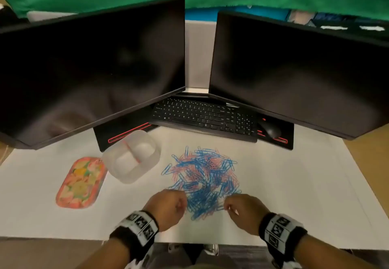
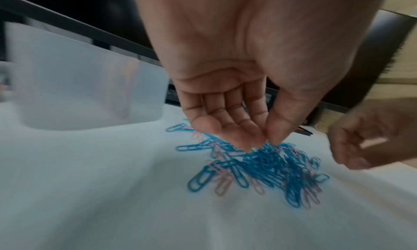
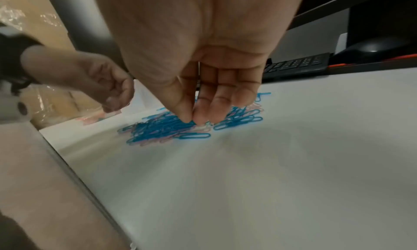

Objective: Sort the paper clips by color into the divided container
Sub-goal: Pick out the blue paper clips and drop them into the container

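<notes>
A loose pile of blue and pink paper clips (image 1: 205, 177) lies on the white sheet (image 1: 294, 184). The clear divided container (image 1: 131, 157), with a red divider and both halves bare, stands to the pile's left. My left hand (image 1: 181, 204) is at the pile's near left edge. In the left wrist view its thumb and index tips (image 2: 264, 143) pinch a clip on top of the pile (image 2: 266, 166). My right hand (image 1: 228, 206) is at the near right edge. Its thumb and index tips (image 3: 192, 121) pinch a clip among the blue ones (image 3: 162, 129). Motion blur hides each clip's color.
A flat pink patterned lid (image 1: 81, 182) lies left of the container. Behind the sheet are a black keyboard (image 1: 204, 115), a mouse (image 1: 270, 129) and two dark monitors (image 1: 90, 68). The table's front edge runs just below my wrists.
</notes>
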